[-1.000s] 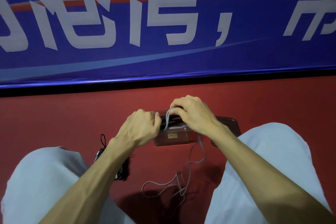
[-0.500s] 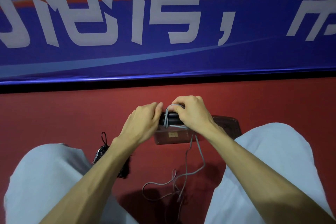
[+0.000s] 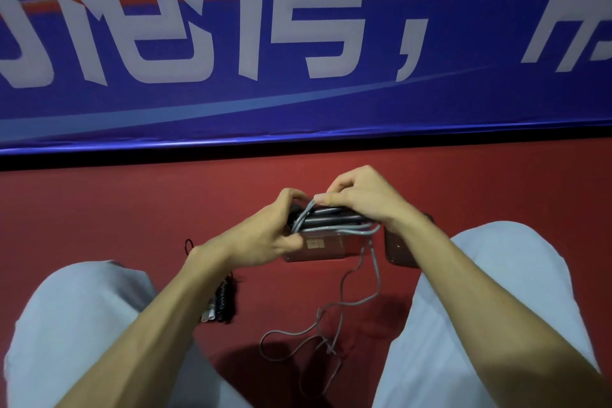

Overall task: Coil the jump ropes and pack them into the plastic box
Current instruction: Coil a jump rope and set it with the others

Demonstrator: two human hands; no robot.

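Blue banner [image 3: 298,103] w/ big white characters fills the top; red floor [image 3: 116,215] below it. Person sits w/ knees apart in light trousers [image 3: 82,325], work btwn them.

Plastic box [image 3: 318,247] sits on the floor btwn the knees. A dark see-through piece [image 3: 402,252] just to its R is prob. the lid, can't be sure.

Left grip [image 3: 265,235] is curled round the L end of the dark handles [image 3: 331,219], which lie side by side & are held just over the box. Right grip [image 3: 364,199] pinches the grey rope [image 3: 351,231] thumb-to-forefinger at the top of that bundle, w/ a few turns already round it. The rest of the rope trails past the box front & lies in loose loops on the floor, w/ what looks like a snarl low down.

Black rope [image 3: 223,301], already bundled, lies on the floor by the L forearm, outside the box.

Step in hand, as I judge it: winding cord round the handles. To do it well:
- clamp the handles parallel w/ the left
- lay each turn snug beside the last, no crossings
- feed slack under light tension
- shake out the snarl before it reaches the bundle
- make the bundle no wider than the box so it drops in flat
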